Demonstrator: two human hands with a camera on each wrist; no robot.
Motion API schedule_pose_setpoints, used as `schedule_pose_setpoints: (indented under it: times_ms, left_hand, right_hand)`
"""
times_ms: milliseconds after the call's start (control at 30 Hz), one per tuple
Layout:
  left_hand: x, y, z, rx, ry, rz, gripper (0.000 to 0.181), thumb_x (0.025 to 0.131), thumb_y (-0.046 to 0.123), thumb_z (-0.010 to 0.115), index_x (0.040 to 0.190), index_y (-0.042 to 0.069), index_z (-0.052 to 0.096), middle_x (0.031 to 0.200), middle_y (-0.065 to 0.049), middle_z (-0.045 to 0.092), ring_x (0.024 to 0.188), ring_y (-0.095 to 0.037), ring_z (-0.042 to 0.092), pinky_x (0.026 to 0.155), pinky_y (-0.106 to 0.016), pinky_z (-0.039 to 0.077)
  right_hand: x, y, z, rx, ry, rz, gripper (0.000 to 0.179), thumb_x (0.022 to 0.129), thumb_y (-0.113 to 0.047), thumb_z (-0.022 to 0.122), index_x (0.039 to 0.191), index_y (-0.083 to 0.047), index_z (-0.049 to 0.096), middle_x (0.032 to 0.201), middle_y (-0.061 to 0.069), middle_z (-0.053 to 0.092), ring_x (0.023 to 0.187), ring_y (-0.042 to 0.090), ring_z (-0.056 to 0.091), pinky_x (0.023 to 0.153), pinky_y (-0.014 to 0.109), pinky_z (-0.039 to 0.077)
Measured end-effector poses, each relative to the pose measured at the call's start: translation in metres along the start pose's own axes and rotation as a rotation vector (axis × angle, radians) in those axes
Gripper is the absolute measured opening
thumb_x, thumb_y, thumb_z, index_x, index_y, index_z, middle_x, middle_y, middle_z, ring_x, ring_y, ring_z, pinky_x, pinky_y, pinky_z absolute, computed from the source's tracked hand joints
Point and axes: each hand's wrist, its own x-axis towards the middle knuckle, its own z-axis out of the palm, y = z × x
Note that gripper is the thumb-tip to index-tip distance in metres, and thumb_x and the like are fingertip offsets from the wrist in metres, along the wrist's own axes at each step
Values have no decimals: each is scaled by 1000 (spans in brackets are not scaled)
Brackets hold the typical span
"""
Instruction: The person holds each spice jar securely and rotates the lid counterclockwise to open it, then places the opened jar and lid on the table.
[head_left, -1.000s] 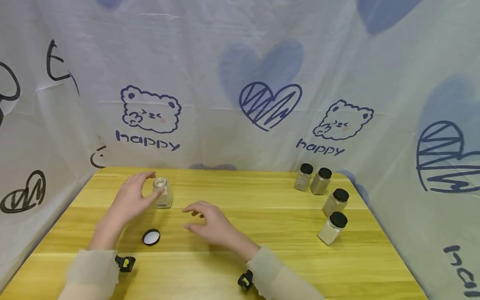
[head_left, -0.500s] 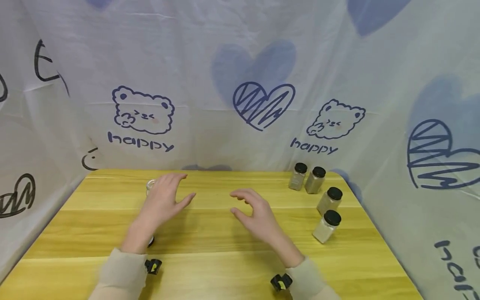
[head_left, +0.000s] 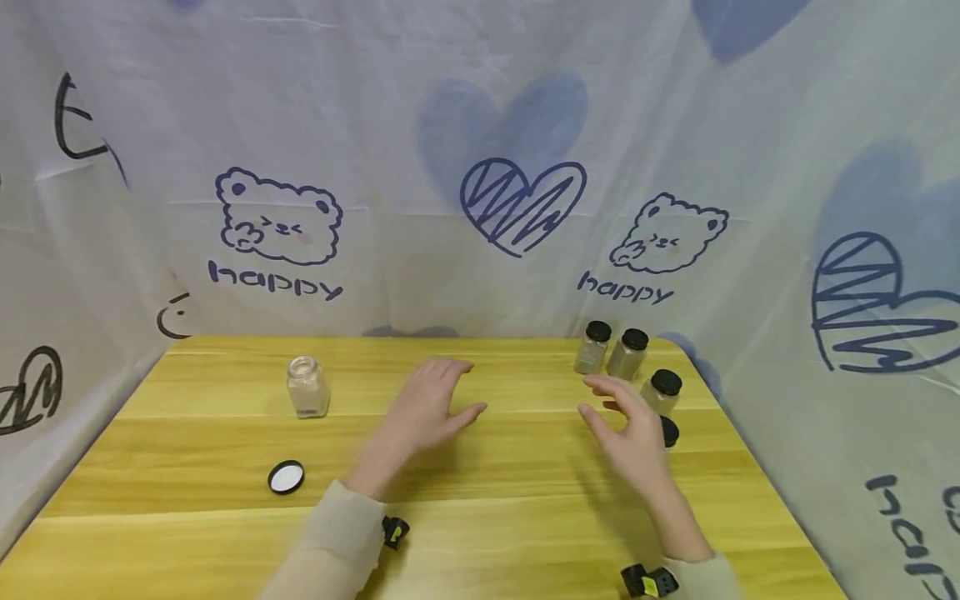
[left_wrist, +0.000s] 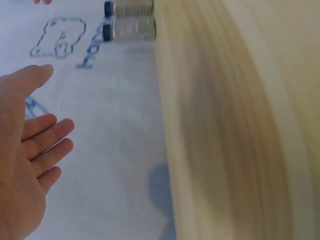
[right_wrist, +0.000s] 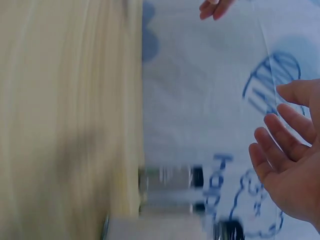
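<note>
Closest to me: tan sleeves w/ a black gadget strapped at each wrist, left one (head_left: 393, 532) & right one (head_left: 648, 582). Then a black-rimmed lid (head_left: 286, 477), white face up on the yellow wood-grain table (head_left: 480, 542), L side. R hand (head_left: 630, 437) is up over the table, fingers loosely bent, thumb well apart, nothing in it; it partly blocks the front capped jar (head_left: 670, 432). L hand (head_left: 423, 408) is mid-table, same deal: thumb spread wide, grip's got zip. Bit further back on the L, an uncapped glass jar (head_left: 308, 387) stands upright, tiny dark print near its base, too small to read. 3 more black-capped jars (head_left: 627, 356) sit back R, labels too blurry tbh. Behind it all, a white cloth (head_left: 397, 125) w/ hearts, bear doodles & "happy" (head_left: 274, 281) 2x, plus partial lettering (head_left: 907, 533) on the R side.
</note>
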Motion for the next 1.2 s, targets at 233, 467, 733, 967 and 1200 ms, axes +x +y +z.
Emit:
schedule_pose_setpoints:
  times_ms: [233, 467, 733, 967, 1200]
  left_hand:
    - [22, 36, 30, -13, -75, 40, 65, 98, 48, 71, 143, 4, 56, 139, -11, 62, 133, -30, 55, 118, -46, 41]
    - [43, 76, 59, -4, -165, 96, 65, 100, 52, 65, 146, 8, 54, 142, -7, 60, 136, -24, 53, 123, -40, 35]
    - [60, 123, 93, 58, -208, 184, 69, 99, 61, 61, 146, 12, 56, 142, -3, 60, 136, -20, 52, 123, -35, 33]
    - [66, 149, 115, 112, -246, 190, 70, 98, 65, 59, 146, 14, 56, 140, 1, 61, 134, -16, 53, 122, -30, 34]
    - [67, 161, 124, 103, -262, 187, 67, 98, 65, 59, 144, 15, 58, 140, 2, 62, 133, -14, 53, 121, -29, 34]
  right_hand:
    - [-13, 24, -36, -41, 68, 117, 30, 97, -5, 72, 127, -3, 71, 134, 10, 64, 119, -2, 53, 93, 9, 46]
    - [-22, 46, -61, -146, 69, 203, 31, 98, -7, 72, 128, -3, 70, 136, 12, 62, 124, 9, 52, 91, 14, 45]
    - [-30, 59, -74, -184, 21, 248, 33, 100, -12, 71, 131, -3, 69, 132, 14, 63, 113, 15, 58, 86, 10, 48]
    - [-31, 62, -77, -186, -58, 308, 35, 103, -23, 67, 133, -5, 69, 129, 17, 66, 106, 1, 59, 80, 5, 47]
    - [-33, 60, -74, -159, -99, 308, 36, 105, -23, 65, 135, -2, 67, 130, 19, 66, 116, 34, 65, 82, 7, 48]
